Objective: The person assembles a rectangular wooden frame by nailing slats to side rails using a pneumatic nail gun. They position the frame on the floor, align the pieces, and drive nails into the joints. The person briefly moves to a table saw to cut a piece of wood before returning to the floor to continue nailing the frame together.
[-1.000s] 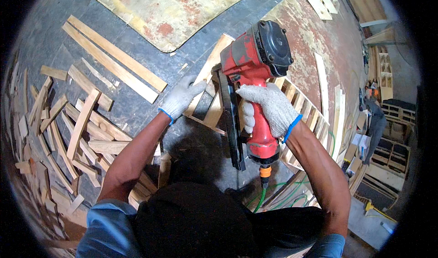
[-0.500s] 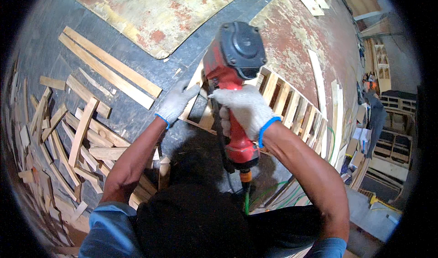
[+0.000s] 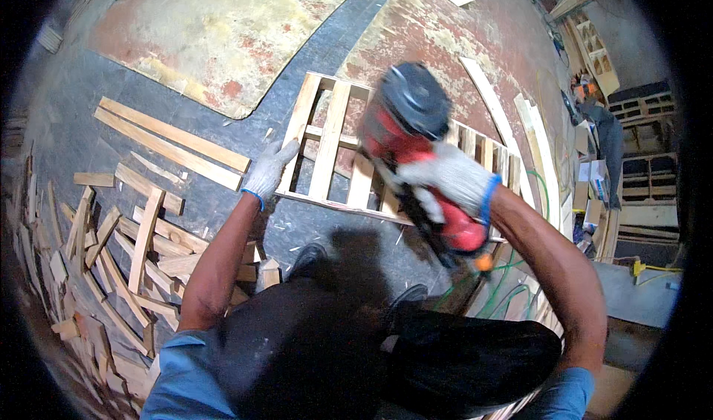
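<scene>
In my right hand (image 3: 449,175), gloved in white knit with a blue cuff, is a red and black pneumatic nail gun (image 3: 405,115), blurred by motion. The hand is wrapped round its grip, above a slatted wooden pallet (image 3: 327,145) lying on the floor in front of me. My left hand (image 3: 269,171), in a matching glove, holds the pallet's left end slat at its outer edge. The nail gun hides part of the pallet's middle, and the nail gun's nose cannot be made out.
A pile of wood offcuts (image 3: 141,249) lies to my left, with two long boards (image 3: 171,141) beyond it. Worn sheets (image 3: 223,41) cover the far floor. Long planks (image 3: 494,115) and a green hose (image 3: 512,290) lie to the right. Stacked pallets (image 3: 646,167) stand farther right.
My right hand has swung the nail gun to the right, tilting it and uncovering the pallet's left slats. My left hand stays at the pallet's left end. The view has shifted.
</scene>
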